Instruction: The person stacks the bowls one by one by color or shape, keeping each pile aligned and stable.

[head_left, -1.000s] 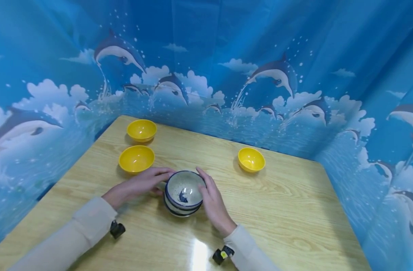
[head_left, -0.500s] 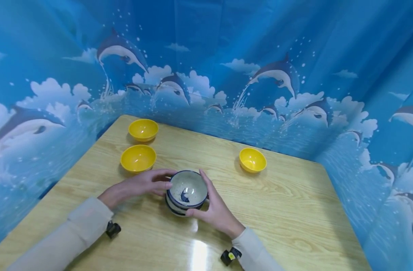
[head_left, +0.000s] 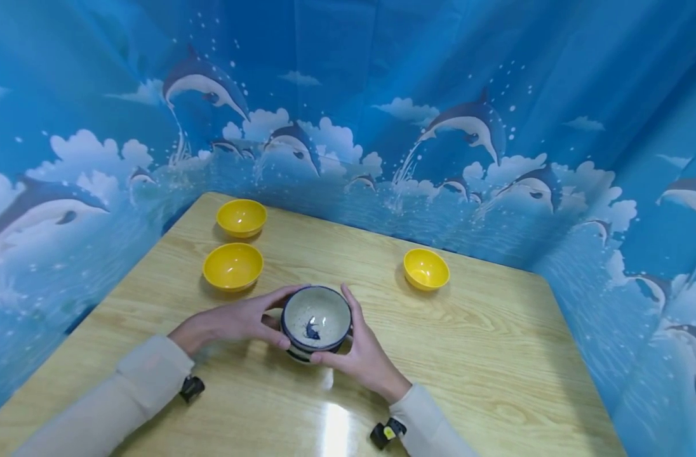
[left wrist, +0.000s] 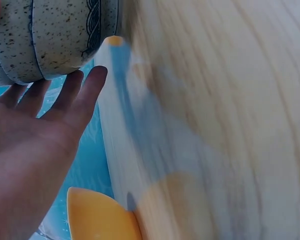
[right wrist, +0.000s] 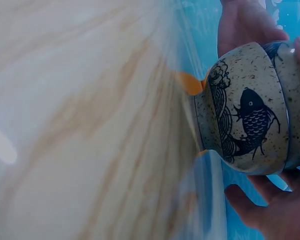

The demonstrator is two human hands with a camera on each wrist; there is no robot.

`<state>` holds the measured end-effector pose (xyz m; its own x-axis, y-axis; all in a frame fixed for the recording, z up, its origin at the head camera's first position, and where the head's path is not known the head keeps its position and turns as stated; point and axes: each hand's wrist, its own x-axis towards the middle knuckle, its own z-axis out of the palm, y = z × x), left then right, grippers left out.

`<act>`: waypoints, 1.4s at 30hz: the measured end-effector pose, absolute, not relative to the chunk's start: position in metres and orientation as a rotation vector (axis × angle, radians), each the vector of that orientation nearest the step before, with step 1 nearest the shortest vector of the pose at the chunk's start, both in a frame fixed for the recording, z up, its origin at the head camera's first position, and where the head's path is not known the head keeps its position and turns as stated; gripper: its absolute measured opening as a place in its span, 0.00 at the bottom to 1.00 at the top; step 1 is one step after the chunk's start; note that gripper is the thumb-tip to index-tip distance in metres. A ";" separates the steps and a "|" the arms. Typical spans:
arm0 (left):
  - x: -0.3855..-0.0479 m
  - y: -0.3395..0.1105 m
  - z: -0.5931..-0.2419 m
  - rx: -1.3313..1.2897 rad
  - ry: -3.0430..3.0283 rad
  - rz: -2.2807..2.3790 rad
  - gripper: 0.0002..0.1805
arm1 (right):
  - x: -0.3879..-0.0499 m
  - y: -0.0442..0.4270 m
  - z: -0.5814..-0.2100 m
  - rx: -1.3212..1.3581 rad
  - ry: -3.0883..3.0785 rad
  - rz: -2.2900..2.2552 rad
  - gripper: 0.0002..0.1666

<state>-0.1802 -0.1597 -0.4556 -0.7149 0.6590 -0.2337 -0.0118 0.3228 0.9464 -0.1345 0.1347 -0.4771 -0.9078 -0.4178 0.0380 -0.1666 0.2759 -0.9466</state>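
Stack (head_left: 316, 321), of bowls, at least two nested: standing directly between the hands, mouth up, its axis running upright, its foot seemingly resting on the table. Neither hand is lying nearer; both are touching its wall from opposite sides.

Left hand (head_left: 242, 319): holding the stack's left side, partly open in a wide curve, thumb reaching along the near side, fingers spreading behind.

Right hand (head_left: 364, 357): mirroring that hold on the right side, thumb crossing the near wall, fingers extending up the far side, the grasp looking loose rather than tight.

Stack, material: glazed ceramic by appearance, pale grey and brown-speckled, dark blue lines circling the rims; rounded walls are narrowing to a short foot. A dark blue fish is decorating the outer wall, above a band of wave lines (a second dark figure, probably also a fish, is showing inside the top bowl).

Near-left bowl (head_left: 233, 266): sitting just beyond the left hand; yellow, smooth, glossy, round.

Far-left bowl (head_left: 242, 218): sitting behind that one, same finish.

Right bowl (head_left: 426, 269): sitting beyond the right hand, well apart from it, likewise yellow.

Table (head_left: 485, 355): extending beneath both hands, pale wood grain, shiny surface reflecting light.

Curtain (head_left: 336, 70): hanging beyond everything, blue, softly folded, dolphin-printed.
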 end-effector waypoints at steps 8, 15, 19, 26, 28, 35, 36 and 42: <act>-0.181 -0.159 -0.457 0.598 1.970 1.471 0.60 | -0.134 0.131 -0.477 -0.553 2.377 -1.698 0.77; -0.182 -0.158 -0.458 0.606 2.011 1.451 0.60 | -0.134 0.131 -0.477 -0.533 2.380 -1.692 0.77; -0.182 -0.158 -0.459 0.610 2.039 1.428 0.59 | -0.135 0.132 -0.477 -0.525 2.373 -1.678 0.79; -0.181 -0.159 -0.458 0.596 2.046 1.425 0.57 | -0.133 0.132 -0.477 -0.522 2.364 -1.707 0.76; -0.181 -0.159 -0.457 0.593 2.050 1.421 0.57 | -0.133 0.132 -0.476 -0.519 2.363 -1.718 0.75; -0.181 -0.160 -0.459 0.582 2.032 1.426 0.57 | -0.132 0.132 -0.476 -0.507 2.362 -1.710 0.75; -0.181 -0.160 -0.459 0.582 2.028 1.430 0.57 | -0.132 0.132 -0.476 -0.507 2.357 -1.708 0.76; -0.181 -0.159 -0.459 0.583 2.021 1.445 0.57 | -0.133 0.132 -0.476 -0.511 2.334 -1.710 0.75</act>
